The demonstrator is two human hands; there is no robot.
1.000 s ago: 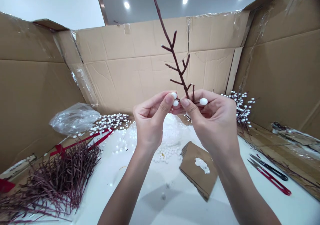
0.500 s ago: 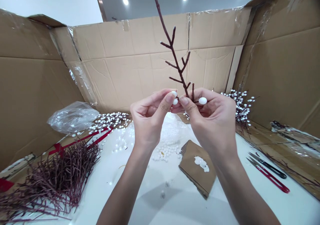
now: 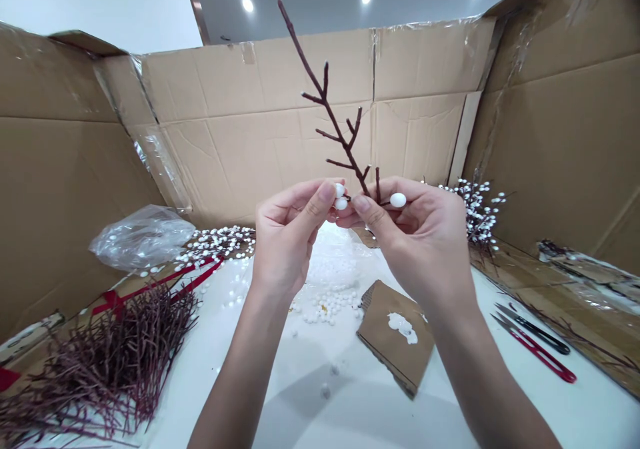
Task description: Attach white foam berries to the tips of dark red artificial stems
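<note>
I hold a dark red bare twig branch (image 3: 330,112) upright in front of me. My right hand (image 3: 425,242) pinches its lower stem, where a white foam bead (image 3: 398,200) sits on a side twig. My left hand (image 3: 287,236) pinches two small white beads (image 3: 341,196) at another low twig tip, thumb and forefinger closed on them. Both hands meet above the white table (image 3: 320,409).
A pile of bare red twigs (image 3: 95,362) lies at the left. Loose white beads (image 3: 327,302), a cardboard scrap with white glue (image 3: 397,336), red scissors (image 3: 537,349), finished beaded branches (image 3: 475,212) and a plastic bag (image 3: 143,236) surround me. Cardboard walls (image 3: 260,129) enclose the table.
The branch top has tilted to the left. Both hands have shifted slightly left, keeping the same grip.
</note>
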